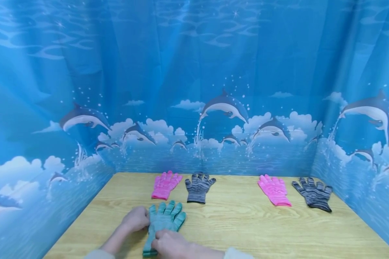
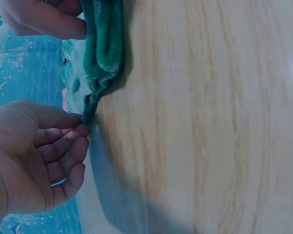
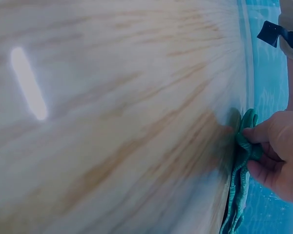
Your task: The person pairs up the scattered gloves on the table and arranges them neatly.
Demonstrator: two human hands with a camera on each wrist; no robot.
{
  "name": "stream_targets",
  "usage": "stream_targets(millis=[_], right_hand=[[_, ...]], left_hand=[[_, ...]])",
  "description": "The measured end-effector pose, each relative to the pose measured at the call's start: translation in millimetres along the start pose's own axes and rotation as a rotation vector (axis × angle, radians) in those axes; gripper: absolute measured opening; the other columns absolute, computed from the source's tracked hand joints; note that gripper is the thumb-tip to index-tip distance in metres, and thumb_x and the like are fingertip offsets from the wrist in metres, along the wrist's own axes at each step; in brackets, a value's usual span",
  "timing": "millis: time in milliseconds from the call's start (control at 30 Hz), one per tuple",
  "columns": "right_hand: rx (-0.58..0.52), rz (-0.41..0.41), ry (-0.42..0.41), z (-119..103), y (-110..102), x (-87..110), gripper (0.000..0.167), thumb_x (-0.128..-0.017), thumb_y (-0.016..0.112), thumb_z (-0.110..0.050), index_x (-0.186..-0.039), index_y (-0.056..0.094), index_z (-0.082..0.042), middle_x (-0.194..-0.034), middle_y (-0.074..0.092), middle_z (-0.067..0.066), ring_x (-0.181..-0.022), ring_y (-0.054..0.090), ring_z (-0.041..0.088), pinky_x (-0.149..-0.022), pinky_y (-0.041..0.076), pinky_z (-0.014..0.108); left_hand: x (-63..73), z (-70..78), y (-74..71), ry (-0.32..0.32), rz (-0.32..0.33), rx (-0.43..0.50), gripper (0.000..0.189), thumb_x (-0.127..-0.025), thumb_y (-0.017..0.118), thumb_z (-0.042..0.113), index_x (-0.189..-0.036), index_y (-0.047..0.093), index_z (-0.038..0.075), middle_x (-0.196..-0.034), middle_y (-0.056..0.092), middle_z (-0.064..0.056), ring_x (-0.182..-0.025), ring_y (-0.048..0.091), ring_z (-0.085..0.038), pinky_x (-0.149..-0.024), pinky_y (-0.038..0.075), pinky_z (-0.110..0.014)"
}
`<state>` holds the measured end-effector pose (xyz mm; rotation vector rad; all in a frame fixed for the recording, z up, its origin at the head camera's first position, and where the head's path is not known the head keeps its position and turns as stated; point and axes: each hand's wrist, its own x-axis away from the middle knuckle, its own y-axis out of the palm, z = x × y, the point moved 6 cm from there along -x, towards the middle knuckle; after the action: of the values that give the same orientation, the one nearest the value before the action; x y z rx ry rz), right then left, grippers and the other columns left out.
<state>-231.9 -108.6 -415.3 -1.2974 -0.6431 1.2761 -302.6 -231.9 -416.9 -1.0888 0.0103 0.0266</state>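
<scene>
A pale green knitted glove (image 1: 164, 219) lies on the table's near left, fingers pointing away and darker green cuff towards me. Its cuff looks layered; I cannot tell whether a second glove lies beneath. My left hand (image 1: 137, 218) is at the glove's left side; in the left wrist view, the thumb and index finger pinch its edge (image 2: 89, 109), other fingers loosely bent. My right hand (image 1: 171, 244) lies over the lower part near the cuff. In the right wrist view, thumb and fingers pinch folded green fabric (image 3: 241, 156).
Farther back on the wood-grain table (image 1: 233, 230) lie a pink glove (image 1: 166, 184) and a grey-black glove (image 1: 199, 187). To the right are another pink glove (image 1: 275, 190) and another grey-black one (image 1: 314, 194). A blue dolphin-print curtain (image 1: 188, 72) surrounds the back and sides.
</scene>
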Motion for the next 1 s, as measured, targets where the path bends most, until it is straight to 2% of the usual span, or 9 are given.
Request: stream_targets(millis=[167, 267, 400, 600, 800, 900, 1000], right_hand=[[0.041, 0.057, -0.013, -1.1, -3.5, 1.5, 0.017, -0.068, 0.076, -0.024, -0.084, 0.070, -0.024, -0.076, 0.053, -0.012, -0.069, 0.048, -0.003, -0.061, 0.037, 0.009], [0.018, 0.079, -0.031, -1.2, -6.4, 1.9, 0.016, -0.070, 0.073, -0.019, -0.085, 0.070, -0.022, -0.078, 0.054, -0.010, -0.071, 0.049, -0.002, -0.064, 0.037, 0.009], [-0.020, 0.088, -0.050, -0.6, -9.5, 1.9, 0.018, -0.071, 0.071, -0.017, -0.089, 0.070, -0.020, -0.079, 0.054, -0.009, -0.074, 0.050, -0.001, -0.067, 0.038, 0.009], [0.015, 0.057, -0.094, -3.3, -4.9, 3.2, 0.014, -0.072, 0.070, -0.019, -0.086, 0.069, -0.021, -0.074, 0.053, -0.011, -0.071, 0.048, -0.002, -0.062, 0.035, 0.008], [-0.091, 0.033, -0.142, 0.2, -7.3, 7.4, 0.015, -0.079, 0.068, -0.014, -0.093, 0.070, -0.019, -0.080, 0.060, -0.011, -0.078, 0.053, -0.002, -0.069, 0.037, 0.005], [-0.156, 0.085, -0.097, 10.5, -13.8, 13.6, 0.016, -0.078, 0.067, -0.008, -0.092, 0.070, -0.015, -0.083, 0.062, -0.008, -0.080, 0.057, -0.001, -0.073, 0.039, 0.005], [-0.157, 0.157, 0.021, 27.5, -18.5, 21.7, 0.018, -0.072, 0.067, -0.004, -0.087, 0.071, -0.015, -0.081, 0.062, -0.008, -0.077, 0.058, 0.001, -0.068, 0.040, 0.006]], left_hand=[[3.3, 10.3, -11.7, 0.085, 0.059, -0.055, 0.012, -0.064, 0.055, 0.001, -0.061, 0.055, 0.012, -0.058, 0.050, 0.002, -0.053, 0.046, -0.014, -0.048, 0.038, -0.029], [5.2, 18.1, -18.7, 0.140, 0.075, -0.068, 0.013, -0.067, 0.058, 0.001, -0.063, 0.056, 0.013, -0.060, 0.051, 0.003, -0.055, 0.047, -0.014, -0.050, 0.040, -0.031], [6.3, 25.2, -22.0, 0.200, 0.039, -0.048, 0.014, -0.073, 0.064, 0.005, -0.065, 0.058, 0.014, -0.063, 0.053, 0.005, -0.057, 0.046, -0.012, -0.053, 0.041, -0.031], [9.1, 34.0, -17.9, 0.361, -0.072, 0.012, 0.009, -0.077, 0.065, 0.005, -0.070, 0.063, 0.010, -0.064, 0.056, 0.006, -0.058, 0.049, -0.010, -0.053, 0.042, -0.029], [16.0, 39.7, -16.8, 0.495, -0.123, 0.038, 0.007, -0.079, 0.064, 0.004, -0.073, 0.066, 0.007, -0.065, 0.057, 0.008, -0.058, 0.047, -0.003, -0.052, 0.042, -0.024], [19.3, 42.0, -16.3, 0.519, -0.148, 0.033, 0.009, -0.080, 0.064, 0.004, -0.072, 0.066, 0.008, -0.063, 0.055, 0.010, -0.056, 0.045, -0.001, -0.051, 0.040, -0.024], [23.9, 45.6, -14.6, 0.543, -0.166, -0.019, 0.012, -0.080, 0.063, 0.004, -0.070, 0.065, 0.011, -0.061, 0.050, 0.013, -0.054, 0.041, 0.000, -0.051, 0.039, -0.022]])
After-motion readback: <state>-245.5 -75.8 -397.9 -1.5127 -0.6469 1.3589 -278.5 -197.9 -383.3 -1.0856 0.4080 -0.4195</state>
